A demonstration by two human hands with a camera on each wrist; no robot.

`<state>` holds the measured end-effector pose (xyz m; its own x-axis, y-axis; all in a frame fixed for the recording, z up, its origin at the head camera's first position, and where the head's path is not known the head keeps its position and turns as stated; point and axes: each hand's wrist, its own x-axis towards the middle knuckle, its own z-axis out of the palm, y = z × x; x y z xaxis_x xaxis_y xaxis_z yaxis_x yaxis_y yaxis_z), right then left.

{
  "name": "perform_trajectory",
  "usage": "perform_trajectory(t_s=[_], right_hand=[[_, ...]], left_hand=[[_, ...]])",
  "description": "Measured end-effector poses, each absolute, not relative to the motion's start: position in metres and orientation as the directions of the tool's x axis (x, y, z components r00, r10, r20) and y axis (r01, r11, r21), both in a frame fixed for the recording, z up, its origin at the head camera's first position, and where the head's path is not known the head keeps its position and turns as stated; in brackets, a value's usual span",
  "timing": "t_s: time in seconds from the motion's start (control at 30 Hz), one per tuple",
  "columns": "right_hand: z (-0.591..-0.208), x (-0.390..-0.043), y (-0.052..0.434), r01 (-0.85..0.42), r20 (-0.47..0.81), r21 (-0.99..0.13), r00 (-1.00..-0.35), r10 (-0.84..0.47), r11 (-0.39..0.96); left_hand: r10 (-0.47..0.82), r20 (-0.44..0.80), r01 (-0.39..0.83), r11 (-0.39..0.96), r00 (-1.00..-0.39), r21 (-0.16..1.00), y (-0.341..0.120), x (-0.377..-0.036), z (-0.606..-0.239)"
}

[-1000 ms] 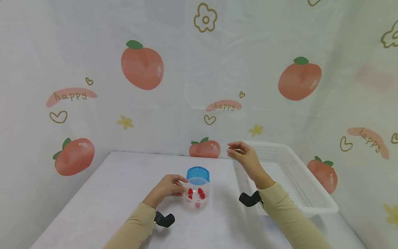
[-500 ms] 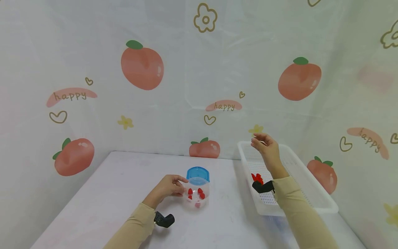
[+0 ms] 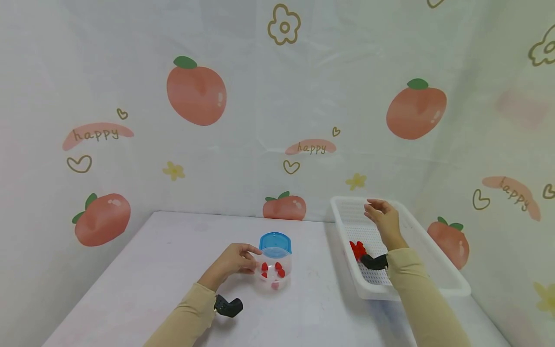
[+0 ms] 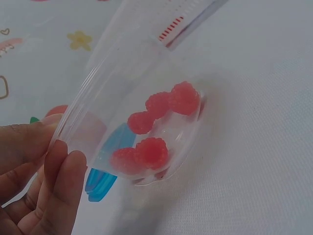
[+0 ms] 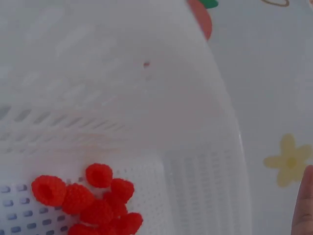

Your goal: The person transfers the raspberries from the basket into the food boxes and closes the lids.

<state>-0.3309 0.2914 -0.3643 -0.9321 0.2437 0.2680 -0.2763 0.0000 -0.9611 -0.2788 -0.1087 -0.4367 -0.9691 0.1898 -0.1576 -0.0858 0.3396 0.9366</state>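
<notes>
Worktop (image 3: 173,270): white, fruit-print curtain behind.
Left hand (image 3: 234,260): fingers curled round the jar (image 3: 275,270), berries (image 4: 156,127) inside.
Right hand (image 3: 383,218): loosely open, empty, over the basket (image 3: 433,270).

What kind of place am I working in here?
Most likely a staged tabletop set, not a real kitchen: a white table is closed in by printed sheeting with peaches and "happy" lettering. On it stand only a clear jar of raspberries and a white basket.
</notes>
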Motion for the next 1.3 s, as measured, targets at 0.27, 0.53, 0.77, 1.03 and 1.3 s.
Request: perform_trajectory(t_s=[0.27,0.53,0.77,1.03,1.3], right_hand=[[-0.382,-0.332,0.312,-0.133,0.17,-0.972,-0.967,0.192,0.191],[-0.395,-0.332,0.328,-0.014,0.049,-0.953,-0.993,0.108,0.303],[-0.404,-0.334,0.334,0.02,-0.012,-0.906,-1.0,0.023,0.422],[-0.41,-0.336,0.338,0.109,-0.156,-0.87,-0.986,-0.058,0.482],[-0.409,-0.33,0.336,0.184,-0.267,-0.817,-0.961,-0.075,0.546]], left_hand=[[0.205,-0.151,-0.075,0.336,-0.967,0.939,-0.109,-0.279,-0.437],[0.201,-0.154,-0.078,0.343,-0.967,0.936,-0.11,-0.279,-0.437],[0.204,-0.15,-0.071,0.349,-0.967,0.934,-0.11,-0.279,-0.437],[0.195,-0.149,-0.071,0.358,-0.969,0.931,-0.109,-0.28,-0.438],[0.2,-0.146,-0.069,0.349,-0.969,0.935,-0.11,-0.281,-0.44]])
